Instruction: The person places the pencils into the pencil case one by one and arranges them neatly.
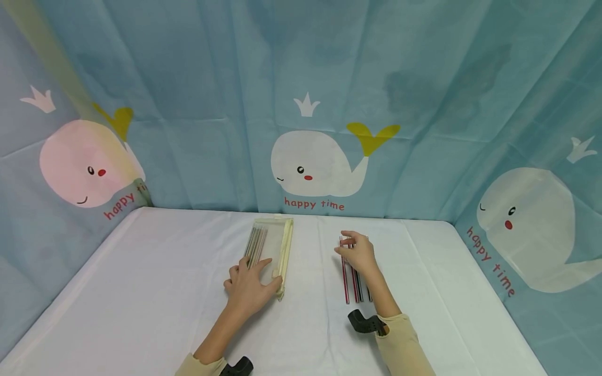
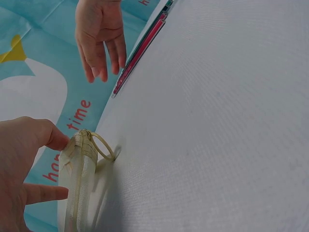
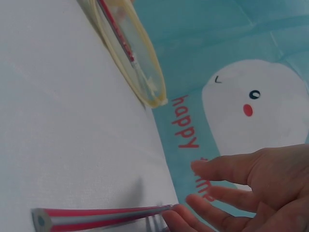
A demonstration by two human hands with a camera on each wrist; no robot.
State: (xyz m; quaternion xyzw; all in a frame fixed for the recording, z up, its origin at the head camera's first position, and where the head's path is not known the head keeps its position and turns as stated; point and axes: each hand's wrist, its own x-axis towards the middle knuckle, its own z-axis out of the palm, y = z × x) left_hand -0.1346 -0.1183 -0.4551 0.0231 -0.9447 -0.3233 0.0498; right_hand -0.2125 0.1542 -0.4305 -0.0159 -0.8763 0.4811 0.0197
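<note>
A pale yellow, see-through zip pencil case (image 1: 287, 240) lies on the table with several pencils (image 1: 255, 243) inside it. My left hand (image 1: 249, 288) rests spread over the near end of the case. The thumb is at its zip edge, where a loop pull (image 2: 104, 147) hangs in the left wrist view. To the right, several loose pencils (image 1: 345, 284), red and dark striped, lie side by side. Over their far ends is my right hand (image 1: 361, 255), its fingers extended and apart. In the right wrist view, its fingertips are right at the end of a red-and-grey pencil (image 3: 91, 218).
A white cloth (image 1: 141, 292) covers the table. Blue curtains with printed whales (image 1: 315, 162) hang behind it and along both sides. A black wrist mount (image 1: 364, 321) sits on the right forearm, and another (image 1: 239, 366) on the left.
</note>
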